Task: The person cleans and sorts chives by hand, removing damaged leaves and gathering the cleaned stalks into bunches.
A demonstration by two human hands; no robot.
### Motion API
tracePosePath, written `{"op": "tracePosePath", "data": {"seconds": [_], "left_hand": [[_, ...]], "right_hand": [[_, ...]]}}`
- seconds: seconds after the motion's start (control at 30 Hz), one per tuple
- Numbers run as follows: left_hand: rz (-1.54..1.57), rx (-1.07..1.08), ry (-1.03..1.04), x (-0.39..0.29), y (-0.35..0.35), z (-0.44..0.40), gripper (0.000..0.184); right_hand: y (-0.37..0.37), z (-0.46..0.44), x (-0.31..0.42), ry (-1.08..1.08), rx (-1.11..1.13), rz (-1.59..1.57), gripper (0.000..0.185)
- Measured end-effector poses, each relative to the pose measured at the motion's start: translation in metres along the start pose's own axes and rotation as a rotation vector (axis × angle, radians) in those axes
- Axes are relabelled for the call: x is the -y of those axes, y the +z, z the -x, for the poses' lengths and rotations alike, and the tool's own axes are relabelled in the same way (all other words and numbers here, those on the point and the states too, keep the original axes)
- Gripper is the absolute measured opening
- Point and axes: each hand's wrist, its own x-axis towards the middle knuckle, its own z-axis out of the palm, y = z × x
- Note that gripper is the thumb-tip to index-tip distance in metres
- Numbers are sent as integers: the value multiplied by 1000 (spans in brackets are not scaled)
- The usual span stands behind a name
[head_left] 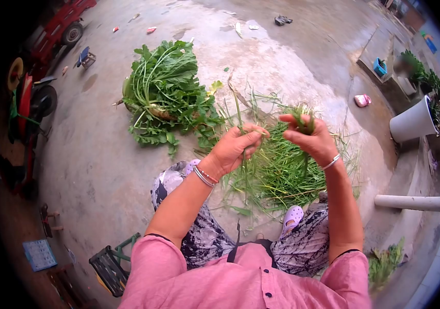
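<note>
Two grips are busy: the left hand [239, 146] pinches slender stems [237, 105], the right hand [308, 138] curls round a bundle [301, 111]. Light fingertip pressure should avoid bruising them above the grassy pile [294, 177], beside the leafy heap [171, 85] on the ground [91, 175].

Two hands [238, 147] [312, 140]; one grass pile [297, 177]; one leafy root-vegetable heap [171, 85]; two lilac clogs [293, 217] [192, 165].

- Grey floor [91, 159], darker in patches
- On it, a heap of thin green stalks [292, 180]
- Beside it, a pile of leafy greens [171, 87]
- Farther out, a pink shoe [362, 100], a black scrap [283, 20]
</note>
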Motion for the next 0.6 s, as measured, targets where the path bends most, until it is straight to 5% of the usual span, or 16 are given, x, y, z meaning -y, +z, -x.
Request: {"op": "tracePosePath", "data": {"seconds": [0.3,0.43,0.6], "left_hand": [[59,-39,-78,3,5,-2,18],[-79,-29,-119,5,5,-4,16],[-149,-62,-135,8,0,-4,15]], "right_hand": [[35,-9,-30,-209,6,-70,15],[22,-7,-9,-34,-204,-475,11],[-34,-11,-10,-198,-325,-811,17]]}}
